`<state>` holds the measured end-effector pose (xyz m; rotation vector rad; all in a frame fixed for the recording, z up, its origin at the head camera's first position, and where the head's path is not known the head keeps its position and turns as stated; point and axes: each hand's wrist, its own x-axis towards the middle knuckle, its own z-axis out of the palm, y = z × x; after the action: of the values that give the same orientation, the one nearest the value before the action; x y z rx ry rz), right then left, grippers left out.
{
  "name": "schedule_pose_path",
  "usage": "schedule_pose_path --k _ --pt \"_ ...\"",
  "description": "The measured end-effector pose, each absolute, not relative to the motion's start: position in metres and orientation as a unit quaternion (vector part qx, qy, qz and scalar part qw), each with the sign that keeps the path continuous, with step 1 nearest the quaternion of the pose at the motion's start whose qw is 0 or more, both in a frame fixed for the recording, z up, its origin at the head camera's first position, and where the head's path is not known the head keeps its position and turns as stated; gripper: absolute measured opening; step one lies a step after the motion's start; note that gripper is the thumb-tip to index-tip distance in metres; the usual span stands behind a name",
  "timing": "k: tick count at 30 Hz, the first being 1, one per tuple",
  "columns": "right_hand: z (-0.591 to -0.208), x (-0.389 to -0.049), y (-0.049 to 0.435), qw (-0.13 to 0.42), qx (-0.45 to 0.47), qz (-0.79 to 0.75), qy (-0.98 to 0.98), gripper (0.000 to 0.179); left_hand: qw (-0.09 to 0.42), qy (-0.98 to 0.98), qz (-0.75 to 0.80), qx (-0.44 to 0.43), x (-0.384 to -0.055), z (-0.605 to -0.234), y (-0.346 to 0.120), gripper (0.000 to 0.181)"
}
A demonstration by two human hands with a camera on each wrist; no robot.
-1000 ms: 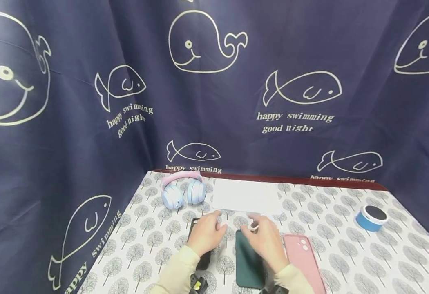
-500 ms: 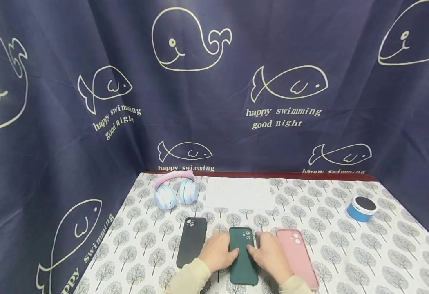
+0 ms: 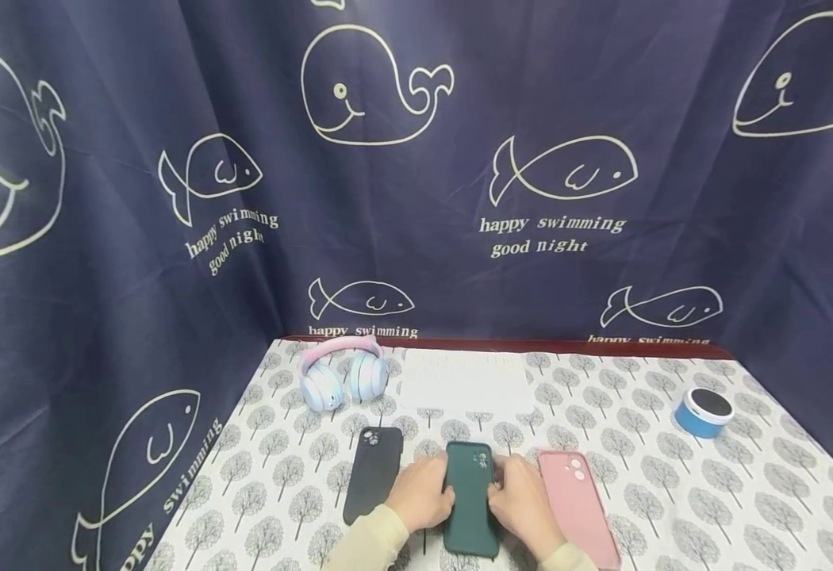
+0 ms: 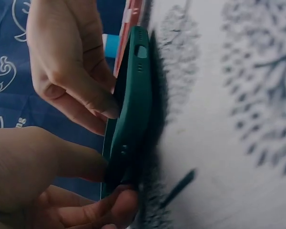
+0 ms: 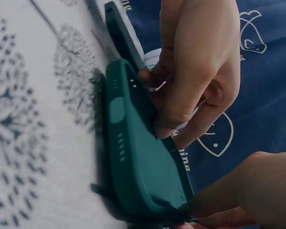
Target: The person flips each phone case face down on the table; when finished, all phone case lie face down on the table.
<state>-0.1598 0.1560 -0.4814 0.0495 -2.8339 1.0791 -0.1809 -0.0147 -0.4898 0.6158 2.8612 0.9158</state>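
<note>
Pinching the opposite long rims of the dark green, rectangular, soft-looking phone case (hollow side up, between the matte black rectangular case and the pink rectangular case on the white tree-print worktop), left hand and right hand should keep pressure even so the shell doesn't twist.

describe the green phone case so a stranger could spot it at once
On the near side of the white tree-print tablecloth, look between a black phone case at left and a pink phone case at right. There is the dark green phone case, the only one whose edges are pinched by a left hand and a right hand.
</note>
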Motion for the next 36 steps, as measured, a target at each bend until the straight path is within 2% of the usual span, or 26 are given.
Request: schedule_pose_path --k 6,11,20,25,36 --pt "-0.479 -0.16 0.153 0.097 0.009 0.369 -0.924 0.041 0.005 0.915 0.348 0.203 -0.181 -0.477 -0.021 0.047" --pt "-0.478 -0.162 0.15 0.104 0.002 0.389 -0.915 0.043 -0.014 0.895 0.396 0.206 -0.18 -0.461 -0.025 0.057" --pt "-0.478 -0.164 0.145 0.108 -0.001 0.433 -0.895 0.041 -0.032 0.878 0.423 0.222 -0.179 -0.446 -0.023 0.057" --pt "-0.488 -0.164 0.14 0.093 0.003 0.466 -0.88 0.042 -0.039 0.869 0.435 0.234 -0.176 -0.446 -0.021 0.056" --pt "-0.502 -0.165 0.132 0.096 0.036 0.449 -0.887 0.038 -0.037 0.869 0.415 0.268 -0.177 -0.45 -0.017 0.056"
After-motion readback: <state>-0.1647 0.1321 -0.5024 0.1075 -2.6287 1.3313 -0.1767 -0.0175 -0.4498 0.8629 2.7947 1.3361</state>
